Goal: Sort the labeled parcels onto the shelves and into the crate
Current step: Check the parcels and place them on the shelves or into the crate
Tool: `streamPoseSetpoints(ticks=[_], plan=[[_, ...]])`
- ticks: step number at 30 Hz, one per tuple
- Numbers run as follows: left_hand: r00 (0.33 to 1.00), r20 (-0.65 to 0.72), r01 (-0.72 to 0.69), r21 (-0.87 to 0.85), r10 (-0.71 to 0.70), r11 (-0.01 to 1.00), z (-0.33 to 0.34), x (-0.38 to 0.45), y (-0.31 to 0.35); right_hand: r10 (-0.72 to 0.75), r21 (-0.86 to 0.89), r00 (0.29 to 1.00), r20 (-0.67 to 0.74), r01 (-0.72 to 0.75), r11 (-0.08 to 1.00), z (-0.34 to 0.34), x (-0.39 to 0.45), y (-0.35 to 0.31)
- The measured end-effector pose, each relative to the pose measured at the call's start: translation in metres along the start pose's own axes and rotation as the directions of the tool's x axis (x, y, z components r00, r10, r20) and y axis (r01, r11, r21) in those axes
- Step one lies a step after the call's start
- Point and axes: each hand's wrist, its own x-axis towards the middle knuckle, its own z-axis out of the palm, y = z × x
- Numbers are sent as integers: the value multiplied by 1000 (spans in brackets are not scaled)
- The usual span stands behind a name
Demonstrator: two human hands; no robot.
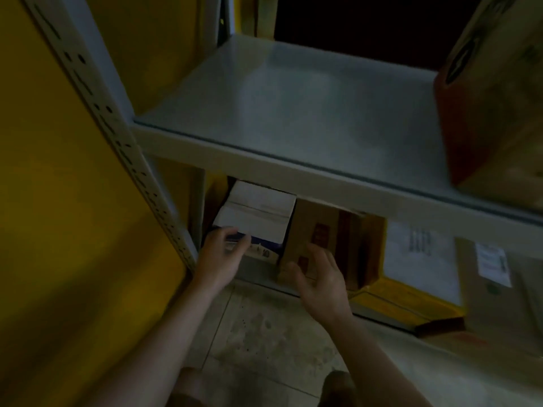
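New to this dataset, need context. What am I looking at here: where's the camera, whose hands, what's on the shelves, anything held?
There is no robot: one wide-angle camera worn on a person's head looks down at their two bare hands. They crouch before a grey metal rack. The upper shelf carries one large brown box at its right. On the bottom shelf, from the left: a white-labelled parcel, a brown carton, then flat envelopes. The left hand grips the white-labelled parcel's front edge. The right hand is at the brown carton's front with loose fingers; contact is unclear in the blur.
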Motion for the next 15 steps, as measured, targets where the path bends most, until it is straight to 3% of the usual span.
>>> streamPoseSetpoints(ticks=[9, 15], plan=[[997, -75, -32, 17, 34, 999, 42, 91, -79, -94, -34, 993, -75, 92, 995, 89, 69, 75], [997, -79, 27, 93, -20, 995, 49, 123, -102, -11, -146, 1000, 11, 13, 989, 109, 92, 89]])
